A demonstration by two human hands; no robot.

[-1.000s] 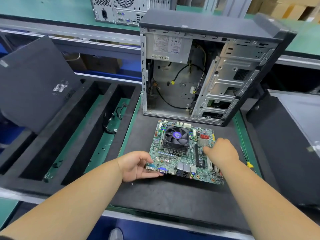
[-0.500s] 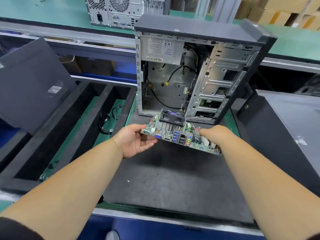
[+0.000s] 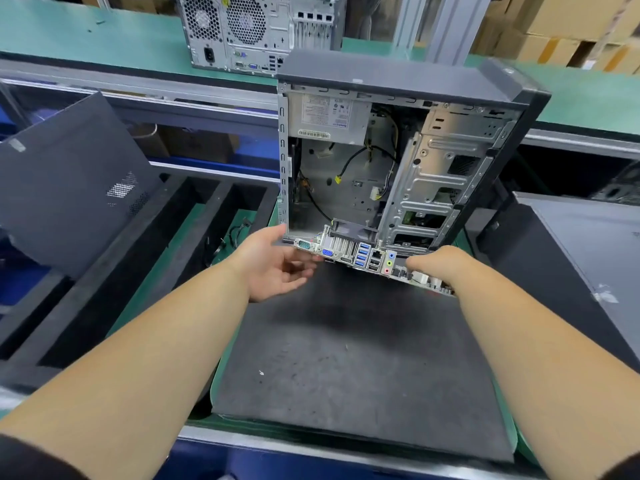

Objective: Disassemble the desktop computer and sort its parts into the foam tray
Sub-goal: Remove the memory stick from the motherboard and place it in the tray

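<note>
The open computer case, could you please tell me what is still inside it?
Inside the computer case sit the power supply at top left, loose black cables and an empty metal drive cage. The motherboard, held in front, covers the case floor.

2nd PC tower (image 3: 258, 31), rear panel w/ fan grilles facing camera, top centre of frame, on green bench (image 3: 86, 32). Cardboard boxes (image 3: 568, 26) stacked, upper right. Aluminium post (image 3: 446, 26) top, right of centre. Dark case (image 3: 588, 258) at right edge.
</note>
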